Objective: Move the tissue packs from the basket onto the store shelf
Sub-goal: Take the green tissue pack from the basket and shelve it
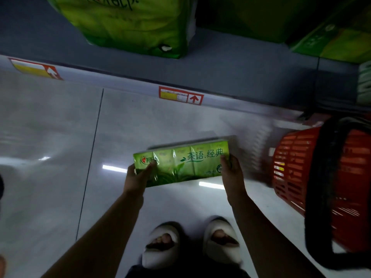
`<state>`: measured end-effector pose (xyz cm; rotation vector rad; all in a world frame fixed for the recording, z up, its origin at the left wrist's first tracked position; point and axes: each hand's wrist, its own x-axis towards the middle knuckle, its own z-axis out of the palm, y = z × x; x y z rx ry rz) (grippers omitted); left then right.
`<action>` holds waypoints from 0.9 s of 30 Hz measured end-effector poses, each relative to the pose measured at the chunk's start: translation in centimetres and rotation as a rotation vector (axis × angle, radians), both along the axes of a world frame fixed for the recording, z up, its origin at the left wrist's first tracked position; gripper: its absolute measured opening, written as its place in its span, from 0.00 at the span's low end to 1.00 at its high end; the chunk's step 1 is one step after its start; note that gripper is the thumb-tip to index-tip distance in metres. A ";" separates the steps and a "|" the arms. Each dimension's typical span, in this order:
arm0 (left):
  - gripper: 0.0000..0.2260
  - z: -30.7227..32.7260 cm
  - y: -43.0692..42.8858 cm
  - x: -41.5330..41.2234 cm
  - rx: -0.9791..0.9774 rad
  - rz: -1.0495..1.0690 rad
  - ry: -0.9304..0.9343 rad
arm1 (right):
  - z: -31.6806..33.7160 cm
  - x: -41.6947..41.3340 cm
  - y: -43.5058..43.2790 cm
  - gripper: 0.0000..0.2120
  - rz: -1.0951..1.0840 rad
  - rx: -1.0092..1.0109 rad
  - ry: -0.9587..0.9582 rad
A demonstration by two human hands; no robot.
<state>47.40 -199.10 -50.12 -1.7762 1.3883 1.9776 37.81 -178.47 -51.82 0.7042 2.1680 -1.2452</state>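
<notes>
I have both arms reaching forward: left hand and right hand curl round the ends of the tissue pack, held level before the front edge of the shelf, beside the basket.

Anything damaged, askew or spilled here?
One thing: the large green pack on the shelf has a white patch at its lower corner, possibly torn wrap; too dim to be sure. The tissue pack held by left hand and right hand looks intact.
</notes>
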 end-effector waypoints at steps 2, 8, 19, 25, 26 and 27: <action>0.08 1.6 -0.3 0.4 0.005 -0.009 0.012 | 1.6 0.5 0.0 0.14 -0.011 -0.015 0.008; 0.15 6.9 -1.6 1.0 -0.015 -0.017 0.039 | 7.0 1.6 -0.7 0.11 -0.064 -0.034 -0.021; 0.02 19.2 -2.5 2.4 -0.102 0.099 0.051 | 17.7 2.1 -2.5 0.15 0.068 -0.154 -0.049; 0.03 27.2 -3.3 2.0 -0.196 0.033 0.122 | 24.4 1.8 -3.2 0.12 0.109 -0.186 0.053; 0.04 28.3 -3.3 1.8 -0.209 0.023 0.144 | 25.7 1.6 -3.1 0.12 0.096 -0.193 0.076; 0.04 29.1 -3.2 1.7 -0.222 0.001 0.159 | 26.9 1.4 -3.0 0.11 0.080 -0.193 0.091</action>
